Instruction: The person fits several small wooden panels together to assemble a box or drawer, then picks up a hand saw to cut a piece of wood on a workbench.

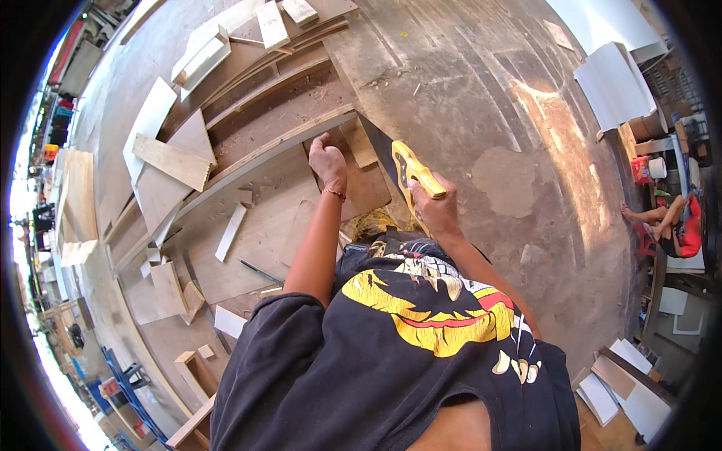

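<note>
My right hand [436, 207] is wrapped round the yellow handle of a hand saw [408, 167]. Its dark blade slants up and left to the end of a long wooden board [293, 137]. Against the near edge of that board is my left hand [329, 165], its fingers curled. What they hold, if anything, is hidden. Just right of it a pale wood block [359, 144] lies below the board's end.
Offcuts and a notched plank [173, 161] lie across the wooden frame on the left. A thin dark rod [260, 271] rests near my left elbow. White panels [617, 84] stand far right, where another person [681, 225] sits. Sawdust marks the concrete floor [481, 98].
</note>
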Tool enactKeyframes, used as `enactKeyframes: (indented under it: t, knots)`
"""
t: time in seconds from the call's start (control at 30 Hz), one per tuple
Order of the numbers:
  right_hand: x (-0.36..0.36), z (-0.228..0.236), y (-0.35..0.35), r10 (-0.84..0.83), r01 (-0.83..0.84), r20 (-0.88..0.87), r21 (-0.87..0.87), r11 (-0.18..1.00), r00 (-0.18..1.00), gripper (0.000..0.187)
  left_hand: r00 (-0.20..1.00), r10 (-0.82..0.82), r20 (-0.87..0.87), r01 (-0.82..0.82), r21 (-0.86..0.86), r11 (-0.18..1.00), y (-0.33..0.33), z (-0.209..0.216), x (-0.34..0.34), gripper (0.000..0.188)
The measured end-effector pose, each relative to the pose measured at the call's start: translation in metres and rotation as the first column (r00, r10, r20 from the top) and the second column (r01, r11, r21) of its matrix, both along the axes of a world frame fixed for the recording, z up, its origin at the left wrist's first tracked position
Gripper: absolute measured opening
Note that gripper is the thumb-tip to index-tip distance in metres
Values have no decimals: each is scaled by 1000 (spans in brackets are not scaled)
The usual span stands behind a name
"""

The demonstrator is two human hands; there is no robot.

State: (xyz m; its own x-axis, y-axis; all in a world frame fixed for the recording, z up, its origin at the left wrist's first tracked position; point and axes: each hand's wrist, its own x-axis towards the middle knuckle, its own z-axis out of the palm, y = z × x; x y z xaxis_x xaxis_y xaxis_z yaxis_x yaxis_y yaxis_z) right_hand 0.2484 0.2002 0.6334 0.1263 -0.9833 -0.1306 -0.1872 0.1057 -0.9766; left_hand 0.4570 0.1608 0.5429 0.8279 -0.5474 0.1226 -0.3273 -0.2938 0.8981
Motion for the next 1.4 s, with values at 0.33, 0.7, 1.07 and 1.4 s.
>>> enactKeyframes:
  t: [0.33, 0.7, 1.07, 1.4]
  knots:
    - [-10, 27, 12, 57, -60, 55, 58, 997, 997, 12, 984, -99, 146, 55, 282, 958, -3, 7, -37, 44]
    - [-28, 49, 22, 35, -45, 130, 72, 996, 991, 13, 550, -240, -800, 182, -166, 969, 9, 29, -26, 11]
    - [-32, 51, 17, -26, 15, 154, 69, 998, 988, 12, 289, -269, -919, 151, -234, 961, 27, 28, -13, 10]
    - [-29, 43, 15, -28, 16, 148, 80, 997, 989, 12, 786, -322, -527, 226, -240, 944, 27, 33, -5, 3]
